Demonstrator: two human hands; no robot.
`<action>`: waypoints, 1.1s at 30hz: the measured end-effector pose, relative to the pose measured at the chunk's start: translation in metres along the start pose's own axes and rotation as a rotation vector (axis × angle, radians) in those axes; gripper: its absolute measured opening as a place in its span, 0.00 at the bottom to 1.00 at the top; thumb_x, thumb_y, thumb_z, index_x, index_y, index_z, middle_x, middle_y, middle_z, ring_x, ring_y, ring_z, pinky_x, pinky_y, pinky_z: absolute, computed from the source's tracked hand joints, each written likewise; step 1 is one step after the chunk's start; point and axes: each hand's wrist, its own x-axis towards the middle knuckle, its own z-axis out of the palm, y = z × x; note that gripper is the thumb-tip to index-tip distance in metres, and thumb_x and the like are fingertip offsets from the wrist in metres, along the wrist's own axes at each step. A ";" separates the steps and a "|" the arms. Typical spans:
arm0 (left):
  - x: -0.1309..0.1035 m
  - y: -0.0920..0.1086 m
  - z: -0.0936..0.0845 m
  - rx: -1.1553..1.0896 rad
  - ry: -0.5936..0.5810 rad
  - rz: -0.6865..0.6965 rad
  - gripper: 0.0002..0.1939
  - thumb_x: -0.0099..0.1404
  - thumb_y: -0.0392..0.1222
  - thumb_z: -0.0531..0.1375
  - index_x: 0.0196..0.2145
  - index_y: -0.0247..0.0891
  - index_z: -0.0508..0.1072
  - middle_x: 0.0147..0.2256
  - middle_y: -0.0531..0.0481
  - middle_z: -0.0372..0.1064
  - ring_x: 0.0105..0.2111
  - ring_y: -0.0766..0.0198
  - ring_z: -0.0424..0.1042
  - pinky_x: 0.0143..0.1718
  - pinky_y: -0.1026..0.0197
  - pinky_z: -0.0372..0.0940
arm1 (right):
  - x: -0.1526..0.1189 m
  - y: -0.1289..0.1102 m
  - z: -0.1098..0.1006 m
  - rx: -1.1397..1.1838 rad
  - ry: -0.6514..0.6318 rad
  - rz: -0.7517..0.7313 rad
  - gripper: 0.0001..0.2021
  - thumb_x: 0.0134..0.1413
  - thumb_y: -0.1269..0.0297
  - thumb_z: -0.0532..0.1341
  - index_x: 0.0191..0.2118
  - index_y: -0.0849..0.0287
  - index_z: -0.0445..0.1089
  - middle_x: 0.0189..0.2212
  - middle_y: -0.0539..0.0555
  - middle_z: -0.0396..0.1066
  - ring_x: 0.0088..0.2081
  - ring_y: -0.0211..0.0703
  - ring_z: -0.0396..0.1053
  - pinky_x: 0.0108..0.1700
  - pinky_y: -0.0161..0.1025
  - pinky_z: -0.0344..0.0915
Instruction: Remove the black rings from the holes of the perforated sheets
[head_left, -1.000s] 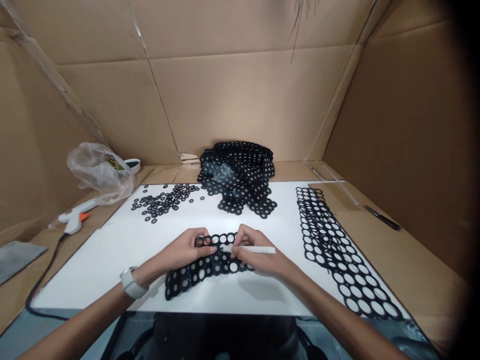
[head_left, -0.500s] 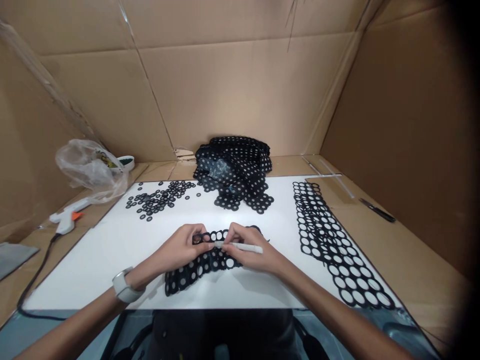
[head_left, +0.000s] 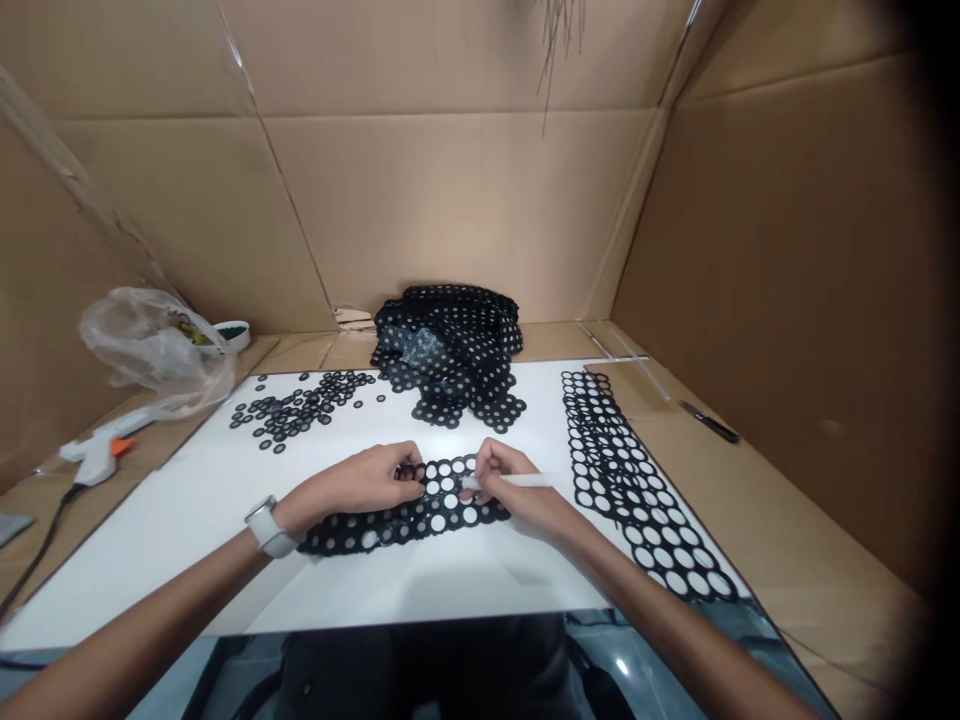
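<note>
Left hand (head_left: 364, 482) pinches the upper edge of a black ringed strip (head_left: 382, 526); right hand (head_left: 514, 482) grips a white pen-like tool (head_left: 534, 480) against it. Strip sits at the table's (head_left: 225, 540) near side, apparently part-filled: lower openings mostly grey, upper ones white. Loose discs (head_left: 311, 402) lie beyond.

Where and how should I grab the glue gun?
Probably by the glue gun's white handle, your left hand coming from above and the near side: the cord leaves its near end, the orange trigger marks its finger side, and the bag crowds the far end.
</note>
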 end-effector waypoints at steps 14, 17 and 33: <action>0.043 0.050 0.021 -0.038 0.028 0.069 0.21 0.65 0.64 0.65 0.35 0.42 0.71 0.32 0.49 0.75 0.32 0.55 0.70 0.32 0.57 0.56 | -0.017 0.009 -0.040 0.112 0.088 -0.019 0.04 0.63 0.62 0.64 0.38 0.53 0.68 0.32 0.47 0.65 0.33 0.41 0.70 0.39 0.38 0.66; 0.052 0.049 0.027 -0.101 0.010 0.090 0.25 0.62 0.66 0.68 0.41 0.41 0.73 0.36 0.49 0.76 0.34 0.54 0.72 0.33 0.58 0.58 | -0.020 0.004 -0.043 0.137 0.069 -0.010 0.05 0.61 0.63 0.64 0.36 0.54 0.67 0.33 0.48 0.63 0.34 0.42 0.68 0.44 0.41 0.70; 0.053 0.044 0.035 -0.237 -0.087 0.201 0.17 0.70 0.57 0.64 0.45 0.42 0.79 0.38 0.51 0.78 0.38 0.54 0.73 0.40 0.59 0.61 | -0.036 0.002 -0.043 -0.253 0.069 -0.097 0.04 0.64 0.70 0.61 0.38 0.53 0.71 0.34 0.50 0.71 0.36 0.45 0.68 0.38 0.39 0.62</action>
